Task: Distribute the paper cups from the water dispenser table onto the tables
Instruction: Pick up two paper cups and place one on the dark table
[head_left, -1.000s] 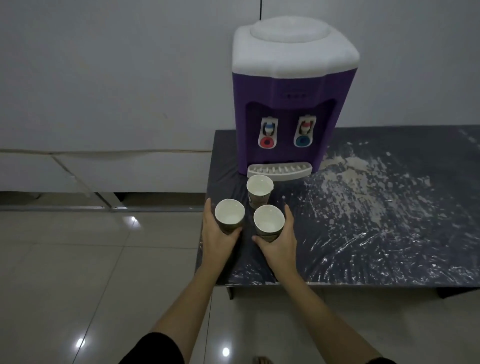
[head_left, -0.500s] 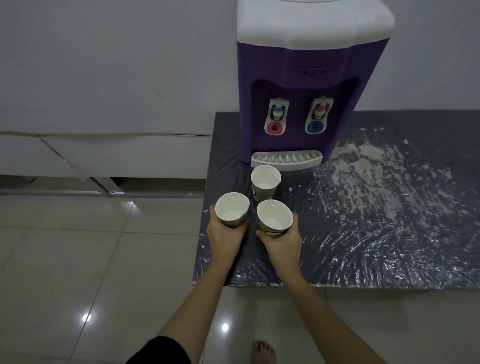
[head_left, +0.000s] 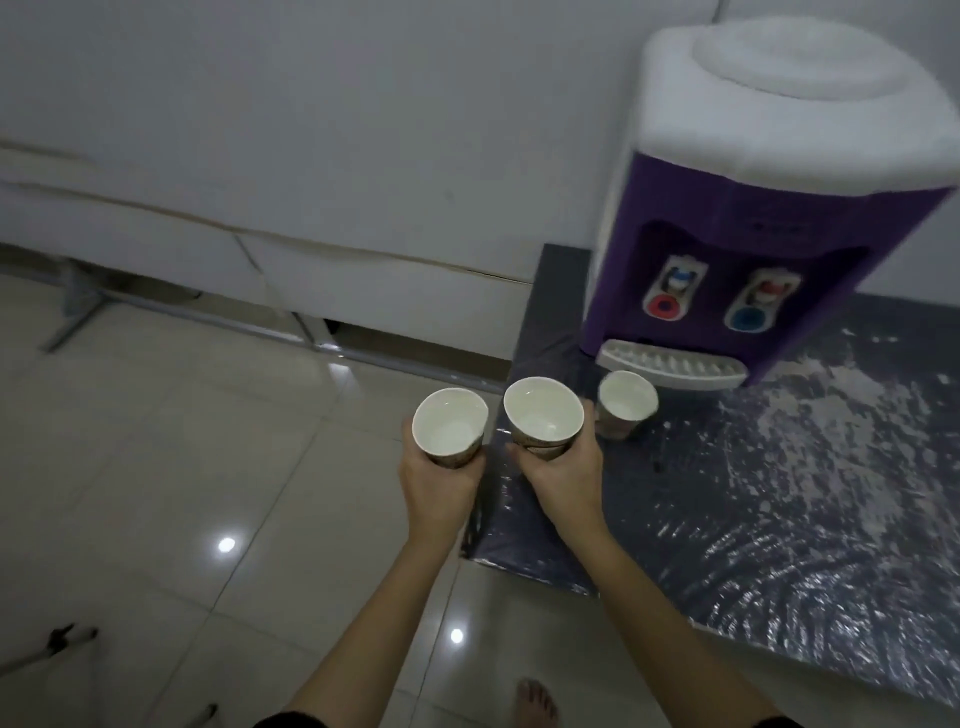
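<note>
At right of frame the table (head_left: 779, 519) is bearing the dispenser (head_left: 753, 208) with a third cup (head_left: 626, 402) sitting below its tray, while at centre the right hand (head_left: 563, 475) is gripping one cup (head_left: 543, 415) and the left hand (head_left: 441, 480) is clasping another cup (head_left: 449, 428) over the floor (head_left: 156, 467).

Short black sleeves (head_left: 291, 721) — forearms and foot (head_left: 535, 705) bare.

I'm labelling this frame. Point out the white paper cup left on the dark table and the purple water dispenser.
white paper cup left on the dark table (head_left: 626, 402), head view, inner wall.
purple water dispenser (head_left: 727, 218), head view, front panel.
</note>
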